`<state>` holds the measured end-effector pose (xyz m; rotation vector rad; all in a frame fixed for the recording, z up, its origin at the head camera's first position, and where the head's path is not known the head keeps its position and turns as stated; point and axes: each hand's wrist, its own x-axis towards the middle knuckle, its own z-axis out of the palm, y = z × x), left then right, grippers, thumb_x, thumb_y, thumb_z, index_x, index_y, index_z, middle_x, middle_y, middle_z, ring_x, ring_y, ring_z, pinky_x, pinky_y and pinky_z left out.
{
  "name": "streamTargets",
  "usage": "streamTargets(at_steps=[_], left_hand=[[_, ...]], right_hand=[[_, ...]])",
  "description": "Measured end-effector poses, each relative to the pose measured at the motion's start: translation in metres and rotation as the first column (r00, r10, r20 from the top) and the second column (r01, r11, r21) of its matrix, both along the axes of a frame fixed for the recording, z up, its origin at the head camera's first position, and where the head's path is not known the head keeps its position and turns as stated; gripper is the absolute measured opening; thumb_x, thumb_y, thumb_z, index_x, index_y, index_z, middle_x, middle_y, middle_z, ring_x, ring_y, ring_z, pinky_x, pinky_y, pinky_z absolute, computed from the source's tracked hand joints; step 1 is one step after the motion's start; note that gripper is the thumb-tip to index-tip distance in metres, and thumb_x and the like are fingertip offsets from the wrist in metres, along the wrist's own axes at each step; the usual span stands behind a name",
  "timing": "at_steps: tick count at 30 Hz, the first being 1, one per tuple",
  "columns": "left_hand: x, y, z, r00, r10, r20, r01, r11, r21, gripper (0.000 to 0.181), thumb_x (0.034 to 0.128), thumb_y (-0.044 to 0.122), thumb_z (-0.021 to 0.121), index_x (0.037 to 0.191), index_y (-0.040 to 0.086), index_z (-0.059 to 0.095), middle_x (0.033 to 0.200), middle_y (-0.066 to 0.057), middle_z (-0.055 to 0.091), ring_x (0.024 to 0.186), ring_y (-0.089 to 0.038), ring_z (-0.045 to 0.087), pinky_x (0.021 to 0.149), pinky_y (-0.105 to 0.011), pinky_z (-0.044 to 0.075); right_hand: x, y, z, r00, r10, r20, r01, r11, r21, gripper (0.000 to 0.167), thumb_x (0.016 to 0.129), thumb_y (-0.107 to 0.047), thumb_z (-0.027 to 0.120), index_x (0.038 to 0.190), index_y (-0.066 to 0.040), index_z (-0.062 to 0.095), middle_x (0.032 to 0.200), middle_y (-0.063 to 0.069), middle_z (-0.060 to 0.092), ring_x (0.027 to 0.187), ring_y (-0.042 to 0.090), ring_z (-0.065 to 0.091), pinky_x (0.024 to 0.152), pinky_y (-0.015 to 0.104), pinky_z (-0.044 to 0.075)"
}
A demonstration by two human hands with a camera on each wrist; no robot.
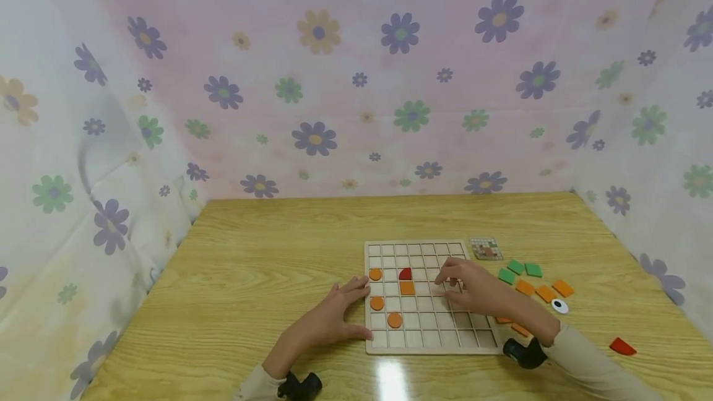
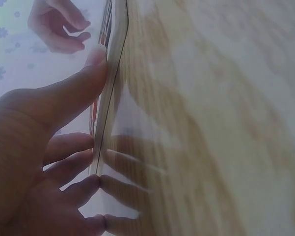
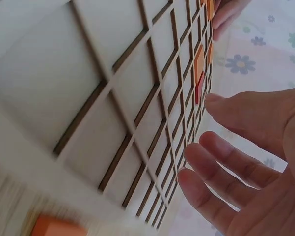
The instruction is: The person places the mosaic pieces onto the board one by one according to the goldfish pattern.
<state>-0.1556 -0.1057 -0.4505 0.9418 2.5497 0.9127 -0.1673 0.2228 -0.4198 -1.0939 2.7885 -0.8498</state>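
Note:
A square wooden grid board [image 1: 423, 339] lies flat on the table. Along its left edge rests my left hand [image 1: 328, 317], its fingers spread and touching the rim. Over the right half of the grid is my right hand [image 1: 473, 286], holding nothing; in the right wrist view its fingers are loosely bent with a gap to the thumb. On the board sit several orange discs [image 1: 394, 320], an orange square tile [image 1: 408, 288] and a red quarter-round piece [image 1: 405, 274] directly above that square. My right hand hides some of the cells beneath it.
Right of the board lie green tiles [image 1: 533, 270], orange tiles [image 1: 562, 288], a white eye piece [image 1: 559, 306] and another red piece [image 1: 622, 346]. A small pattern card [image 1: 486, 249] lies by the board's far right corner. Flowered cloth [image 1: 356, 122] hangs behind the table [image 1: 267, 252].

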Motion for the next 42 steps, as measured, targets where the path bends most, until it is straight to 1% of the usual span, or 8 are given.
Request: streamTargets(at_steps=[8,11,13,15,20,23,32,42], left_hand=[[0.000,0.001,0.000,1.000,0.001,0.005,-0.001,1.000,0.005,0.081,0.0783,0.043,0.075,0.142,0.005,0.042,0.154,-0.004,0.026,0.142,-0.025,0.017,0.113,-0.054,0.007],[0.001,0.000,0.000,1.000,0.006,0.008,-0.006,1.000,0.007,0.081,0.0779,0.042,0.075,0.142,0.005,0.042,0.154,-0.004,0.026,0.142,-0.025,0.017,0.113,-0.054,0.006],[0.001,0.000,0.000,1.000,0.009,0.009,-0.009,1.000,0.007,0.081,0.0778,0.041,0.075,0.142,0.005,0.042,0.154,-0.004,0.026,0.142,-0.025,0.017,0.113,-0.054,0.006],[0.001,-0.001,0.000,1.000,0.009,0.012,-0.009,1.000,0.009,0.081,0.0778,0.041,0.075,0.142,0.005,0.042,0.154,-0.004,0.026,0.142,-0.025,0.017,0.113,-0.054,0.006],[0.001,-0.001,0.000,1.000,0.006,0.005,-0.006,1.000,0.015,0.081,0.0780,0.042,0.075,0.142,0.004,0.042,0.154,-0.005,0.026,0.142,-0.027,0.017,0.113,-0.054,0.006],[0.000,-0.001,-0.001,1.000,0.006,-0.002,-0.006,1.000,0.016,0.081,0.0778,0.042,0.075,0.142,0.004,0.042,0.154,-0.005,0.027,0.142,-0.027,0.018,0.113,-0.055,0.007],[0.000,0.000,-0.002,1.000,0.010,-0.001,-0.010,1.000,0.010,0.082,0.0774,0.043,0.075,0.142,0.005,0.042,0.154,-0.005,0.026,0.142,-0.027,0.017,0.113,-0.054,0.007],[0.000,-0.001,-0.001,1.000,0.001,0.003,-0.001,1.000,0.013,0.081,0.0777,0.042,0.075,0.142,0.004,0.042,0.154,-0.005,0.026,0.142,-0.027,0.018,0.113,-0.055,0.006]], right_hand=[[0.006,0.022,0.005,1.000,-0.017,0.009,0.017,0.999,-0.043,0.016,0.083,-0.003,0.070,0.099,-0.006,0.069,0.091,0.003,0.057,0.073,0.010,0.051,0.054,0.022,0.045],[0.007,0.027,0.008,0.999,-0.035,0.005,0.035,0.999,-0.035,0.017,0.082,-0.003,0.071,0.099,-0.006,0.069,0.093,0.002,0.059,0.073,0.009,0.053,0.076,0.038,0.048],[0.008,0.031,0.009,0.999,-0.044,-0.028,0.043,0.999,-0.030,0.018,0.081,-0.004,0.072,0.098,-0.007,0.070,0.091,-0.001,0.059,0.072,0.008,0.052,0.081,0.044,0.047],[0.009,0.035,0.009,0.998,-0.044,-0.050,0.042,0.998,-0.041,0.018,0.081,-0.005,0.073,0.098,-0.008,0.070,0.090,-0.001,0.059,0.071,0.007,0.051,0.079,0.042,0.048],[0.013,0.050,0.012,0.998,-0.069,-0.013,0.068,0.997,-0.047,0.017,0.083,-0.004,0.071,0.099,-0.006,0.068,0.093,0.001,0.058,0.078,0.014,0.053,0.053,0.022,0.046],[0.016,0.059,0.012,0.997,-0.082,-0.014,0.081,0.995,-0.055,0.017,0.082,-0.004,0.072,0.099,-0.005,0.068,0.094,0.001,0.058,0.078,0.013,0.052,0.051,0.021,0.045],[0.025,0.091,0.007,0.981,-0.110,-0.163,0.102,0.993,-0.054,0.021,0.077,-0.002,0.076,0.095,-0.006,0.068,0.091,0.003,0.060,0.068,0.002,0.049,0.046,0.019,0.040],[0.037,0.133,-0.003,0.981,-0.136,-0.140,0.139,0.990,0.008,0.032,0.070,0.006,0.077,0.097,-0.009,0.066,0.087,-0.005,0.055,0.069,0.003,0.048,0.047,0.021,0.039]])
